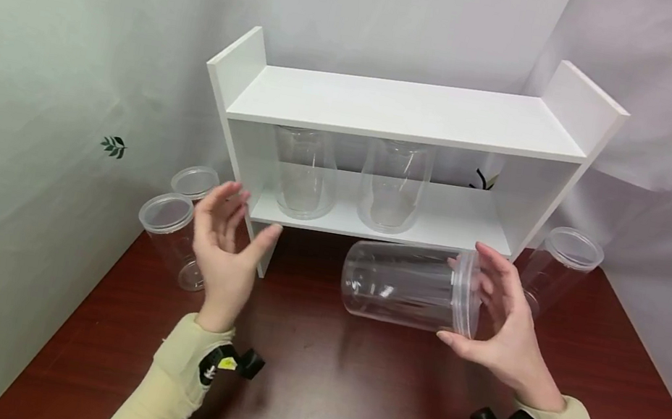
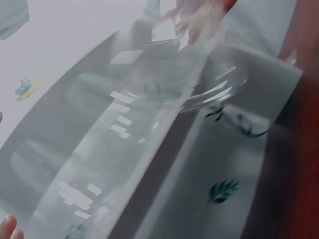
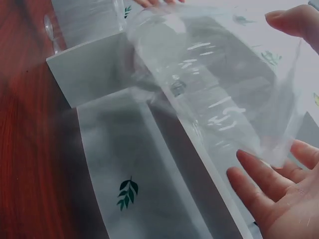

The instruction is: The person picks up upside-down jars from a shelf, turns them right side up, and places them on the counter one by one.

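My right hand (image 1: pixel 511 332) grips a clear plastic jar (image 1: pixel 400 283) around its lidded end. The jar lies sideways in the air, its base pointing left, in front of the shelf's lower board. In the right wrist view the thumb and fingers of the right hand (image 3: pixel 279 189) spread about the lid end. My left hand (image 1: pixel 225 258) is empty, fingers and thumb apart, off to the left of the jar's base. It overlaps the shelf's left side panel in the head view. In the left wrist view the held jar (image 2: pixel 214 84) shows blurred.
A white two-tier shelf (image 1: pixel 404 110) stands at the back of the dark red table (image 1: pixel 332 399). Two clear jars (image 1: pixel 307 183) stand on its lower board, left and centre. Two lidded jars (image 1: pixel 169 220) stand left of the shelf, another lidded jar (image 1: pixel 566 257) right of it.
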Demonstrator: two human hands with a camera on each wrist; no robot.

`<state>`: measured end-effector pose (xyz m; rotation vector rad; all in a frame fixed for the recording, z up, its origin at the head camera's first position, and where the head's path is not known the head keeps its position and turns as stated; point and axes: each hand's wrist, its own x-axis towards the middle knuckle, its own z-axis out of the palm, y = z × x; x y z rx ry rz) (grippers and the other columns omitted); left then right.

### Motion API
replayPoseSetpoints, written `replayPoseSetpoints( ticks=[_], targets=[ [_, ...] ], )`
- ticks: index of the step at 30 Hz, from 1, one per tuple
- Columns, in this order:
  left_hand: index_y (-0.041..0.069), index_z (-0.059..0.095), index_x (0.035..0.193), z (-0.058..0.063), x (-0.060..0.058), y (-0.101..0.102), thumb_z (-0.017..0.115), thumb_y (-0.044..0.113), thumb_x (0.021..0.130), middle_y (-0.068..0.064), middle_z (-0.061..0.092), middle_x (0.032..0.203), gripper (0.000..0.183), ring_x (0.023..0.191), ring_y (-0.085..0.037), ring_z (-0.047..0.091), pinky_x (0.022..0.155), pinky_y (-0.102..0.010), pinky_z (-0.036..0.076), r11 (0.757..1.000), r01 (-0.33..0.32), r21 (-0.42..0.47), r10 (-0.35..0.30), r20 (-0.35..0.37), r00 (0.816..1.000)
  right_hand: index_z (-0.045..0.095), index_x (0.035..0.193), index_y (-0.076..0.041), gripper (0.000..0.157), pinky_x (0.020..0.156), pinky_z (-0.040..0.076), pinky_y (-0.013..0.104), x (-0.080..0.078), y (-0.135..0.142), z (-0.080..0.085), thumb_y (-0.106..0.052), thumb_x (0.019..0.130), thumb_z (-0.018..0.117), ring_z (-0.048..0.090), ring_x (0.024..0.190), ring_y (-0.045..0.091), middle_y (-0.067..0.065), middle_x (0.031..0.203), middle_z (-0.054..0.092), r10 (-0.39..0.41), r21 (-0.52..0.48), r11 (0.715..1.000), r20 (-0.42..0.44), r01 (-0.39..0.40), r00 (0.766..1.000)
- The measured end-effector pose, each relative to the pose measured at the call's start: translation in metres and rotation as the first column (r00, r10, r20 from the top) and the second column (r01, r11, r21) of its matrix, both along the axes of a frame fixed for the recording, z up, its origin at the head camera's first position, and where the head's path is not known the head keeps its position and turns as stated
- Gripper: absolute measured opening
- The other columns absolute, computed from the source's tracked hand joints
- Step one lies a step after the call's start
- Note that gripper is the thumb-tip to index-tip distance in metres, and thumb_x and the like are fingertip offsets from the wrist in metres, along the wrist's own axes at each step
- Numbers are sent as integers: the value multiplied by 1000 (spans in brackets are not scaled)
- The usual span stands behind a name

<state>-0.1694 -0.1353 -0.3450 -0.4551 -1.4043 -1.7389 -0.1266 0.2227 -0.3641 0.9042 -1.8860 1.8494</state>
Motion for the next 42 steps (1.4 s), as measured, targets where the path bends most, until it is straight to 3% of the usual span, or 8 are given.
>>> replayPoseSetpoints(
  ticks=[4, 8, 15, 22, 28, 31, 35, 42],
  targets=[
    [-1, 53, 135, 13, -8, -13, 85, -12, 73, -18, 55, 135, 70, 126, -37, 52, 111, -47, 39, 994, -109, 17, 108, 32, 994, 32, 152, 10, 118, 100, 46, 26, 1, 2, -1, 31, 47, 82, 58, 124, 28, 30, 140, 49, -15, -7, 1000, 0, 15, 1000],
    [-2, 52, 139, 25, -12, -20, 83, -11, 75, -13, 54, 138, 71, 128, -30, 51, 112, -43, 38, 988, -151, -26, 153, 108, 982, 36, 152, 7, 116, 102, 44, 26, 4, 6, 0, 28, 49, 85, 58, 122, 27, 30, 133, 56, -68, 35, 997, 16, 67, 998],
    [-1, 52, 144, 45, -10, -20, 83, -1, 81, -13, 54, 143, 69, 130, -27, 53, 113, -40, 38, 984, -121, -128, 148, 233, 961, 42, 152, 1, 113, 101, 40, 25, 12, 17, 4, 25, 51, 86, 55, 121, 27, 23, 137, 56, -210, 111, 973, 60, 203, 976],
    [1, 56, 143, 48, -13, -20, 82, -2, 82, -10, 58, 141, 66, 126, -29, 59, 104, -39, 48, 987, -61, -150, 101, 274, 956, 44, 153, -3, 115, 101, 38, 23, 24, 35, 13, 27, 50, 86, 52, 122, 24, 17, 142, 55, -365, 181, 920, 72, 348, 928],
    [0, 65, 133, 50, -18, -18, 83, 0, 83, -13, 66, 129, 53, 116, -27, 66, 95, -35, 54, 983, -112, -144, 150, 294, 944, 45, 153, -2, 116, 99, 39, 21, 35, 55, 24, 31, 48, 83, 52, 124, 24, 19, 145, 52, -457, 191, 880, 86, 435, 886],
    [-2, 69, 127, 52, -20, -18, 83, 1, 83, -14, 69, 124, 46, 109, -28, 69, 94, -34, 55, 980, -152, -132, 185, 290, 939, 44, 151, 2, 113, 98, 40, 19, 40, 67, 24, 35, 48, 78, 51, 124, 24, 19, 145, 53, -430, 87, 902, 108, 422, 896],
    [-2, 72, 121, 54, -23, -18, 81, 1, 85, -15, 71, 118, 37, 102, -28, 72, 90, -33, 57, 974, -189, -128, 218, 281, 935, 43, 149, 9, 110, 94, 45, 18, 45, 79, 24, 43, 48, 69, 51, 124, 25, 20, 144, 53, -338, -105, 930, 136, 353, 931],
    [-1, 75, 116, 52, -28, -22, 76, 0, 89, -13, 73, 113, 27, 98, -26, 73, 83, -27, 58, 962, -242, -122, 266, 252, 930, 44, 147, 11, 104, 91, 50, 18, 50, 96, 31, 44, 50, 65, 58, 119, 24, 23, 140, 56, -370, -214, 895, 132, 391, 919]
  ],
)
